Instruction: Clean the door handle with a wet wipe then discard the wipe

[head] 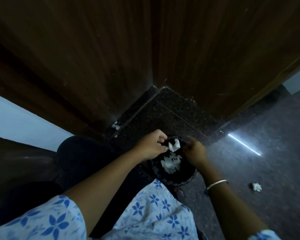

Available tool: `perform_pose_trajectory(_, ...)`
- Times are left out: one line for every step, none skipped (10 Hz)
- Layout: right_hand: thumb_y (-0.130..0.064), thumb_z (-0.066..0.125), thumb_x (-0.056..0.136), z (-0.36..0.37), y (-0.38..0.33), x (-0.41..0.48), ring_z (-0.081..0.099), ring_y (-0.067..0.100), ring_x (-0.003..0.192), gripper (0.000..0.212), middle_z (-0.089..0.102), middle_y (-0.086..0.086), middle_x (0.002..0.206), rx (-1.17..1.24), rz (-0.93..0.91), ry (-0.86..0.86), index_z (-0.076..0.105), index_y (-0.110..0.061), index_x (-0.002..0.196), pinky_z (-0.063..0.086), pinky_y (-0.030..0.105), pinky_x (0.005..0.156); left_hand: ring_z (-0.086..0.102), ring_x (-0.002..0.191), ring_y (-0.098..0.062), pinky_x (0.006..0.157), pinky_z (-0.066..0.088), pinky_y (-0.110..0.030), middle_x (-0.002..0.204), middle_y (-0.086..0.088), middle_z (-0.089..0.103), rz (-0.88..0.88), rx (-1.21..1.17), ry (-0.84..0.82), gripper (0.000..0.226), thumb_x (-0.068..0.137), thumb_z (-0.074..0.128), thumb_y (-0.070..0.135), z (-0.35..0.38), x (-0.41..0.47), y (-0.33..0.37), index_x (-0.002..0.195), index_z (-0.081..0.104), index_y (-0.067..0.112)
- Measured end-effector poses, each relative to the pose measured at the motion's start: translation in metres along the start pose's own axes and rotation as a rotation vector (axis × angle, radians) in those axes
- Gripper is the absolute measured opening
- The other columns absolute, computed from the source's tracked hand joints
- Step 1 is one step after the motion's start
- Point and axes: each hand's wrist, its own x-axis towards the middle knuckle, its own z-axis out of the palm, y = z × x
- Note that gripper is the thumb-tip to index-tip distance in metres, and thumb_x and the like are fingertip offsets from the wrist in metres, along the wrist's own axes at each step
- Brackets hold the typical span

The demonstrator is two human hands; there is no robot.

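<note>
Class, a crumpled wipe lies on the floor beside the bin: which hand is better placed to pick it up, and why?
Right. The floor wipe lies on the person's right; the right hand is on that side of the bin, while the left hand would have to cross it.

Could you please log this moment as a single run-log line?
step: discard | wipe: over bin, between hands | left hand: fingers curled | right hand: blurred | grip: unclear

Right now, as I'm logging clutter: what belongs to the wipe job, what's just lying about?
Job: wet wipe between left hand and right hand; black bin below it.
Lying about: crumpled white wad on floor; white scraps by door.
</note>
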Motion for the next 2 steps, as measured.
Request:
perform_pose_trajectory(-0.003,0.061,0.083,0.0031,0.0048,0.006,0.063,0.024,0.087,0.034,0.069,0.016,0.103,0.087,0.019,-0.043,0.06,-0.007,0.117,0.038,0.021,0.064,0.052,0.118,-0.017,0.085,0.044,-0.026,0.129,-0.008,0.052,-0.014,-0.053,-0.01,0.031,0.087,0.062,0.01,-0.0024,0.0034,-0.0067,0.116,0.051,0.014)
perform_pose_trajectory(-0.005,0.062,0.084,0.0014,-0.001,0.0061,0.063,0.021,0.086,0.032,0.067,0.008,0.091,0.125,0.001,-0.053,0.06,-0.007,0.116,0.04,0.022,0.068,0.05,0.122,-0.018,0.087,0.044,-0.026,0.133,-0.007,0.05,-0.022,-0.063,-0.004,0.036,0.087,0.062,0.01,-0.0058,0.0046,-0.0084,0.12,0.05,0.014)
